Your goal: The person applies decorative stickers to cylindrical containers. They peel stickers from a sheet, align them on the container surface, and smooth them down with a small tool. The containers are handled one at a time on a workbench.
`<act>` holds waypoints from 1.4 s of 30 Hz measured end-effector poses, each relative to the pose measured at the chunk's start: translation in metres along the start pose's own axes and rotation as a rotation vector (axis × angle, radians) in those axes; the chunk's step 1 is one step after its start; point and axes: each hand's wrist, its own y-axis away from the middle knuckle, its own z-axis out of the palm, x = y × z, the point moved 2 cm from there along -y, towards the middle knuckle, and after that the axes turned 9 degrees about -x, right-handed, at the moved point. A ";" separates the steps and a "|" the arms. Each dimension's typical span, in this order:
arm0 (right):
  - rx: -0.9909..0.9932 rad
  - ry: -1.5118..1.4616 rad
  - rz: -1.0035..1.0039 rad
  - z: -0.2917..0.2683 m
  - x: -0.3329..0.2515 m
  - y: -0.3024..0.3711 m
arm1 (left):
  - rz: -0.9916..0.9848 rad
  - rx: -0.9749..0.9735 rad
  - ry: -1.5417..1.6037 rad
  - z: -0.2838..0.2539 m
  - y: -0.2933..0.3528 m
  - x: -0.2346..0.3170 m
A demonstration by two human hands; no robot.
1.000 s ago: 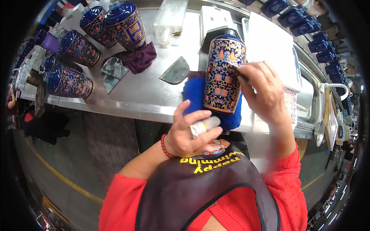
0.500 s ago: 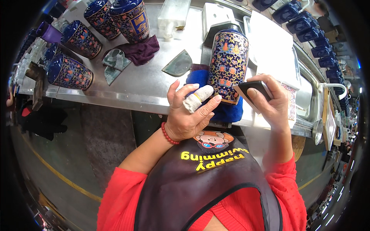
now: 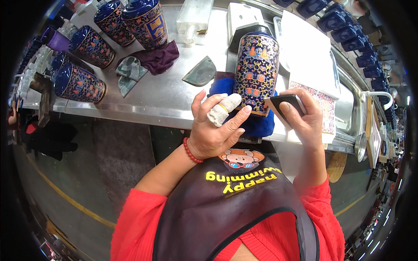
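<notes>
A dark blue ceramic bottle (image 3: 257,65) with a colourful floral pattern lies on a folded blue cloth (image 3: 261,127), its neck end against a white support block (image 3: 244,17). My left hand (image 3: 217,126) is beside the bottle's near end, fingers spread; one finger wears a whitish fabric cover (image 3: 224,109). Its fingertips are close to the bottle, and whether they touch it I cannot tell. In my right hand (image 3: 307,115) is a flat black scraper-like block (image 3: 287,106) with a pale edge, pinched between thumb and fingers. That pale edge is at the bottle's lower right side.
More patterned bottles (image 3: 145,26) stand or lean at the left. Dark green curved plates (image 3: 200,71) lie on the metal table (image 3: 143,100) near a purple cloth (image 3: 161,58). A patterned paper sheet (image 3: 315,102) and white sheets are at the right, beside a sink (image 3: 346,104).
The pale edge of the block in my right hand is slightly nearer the bottle. My left hand keeps nearly the same place and pose.
</notes>
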 end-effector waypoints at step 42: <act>0.034 0.036 0.007 0.002 0.010 -0.006 | -0.019 0.032 -0.021 0.015 0.018 0.022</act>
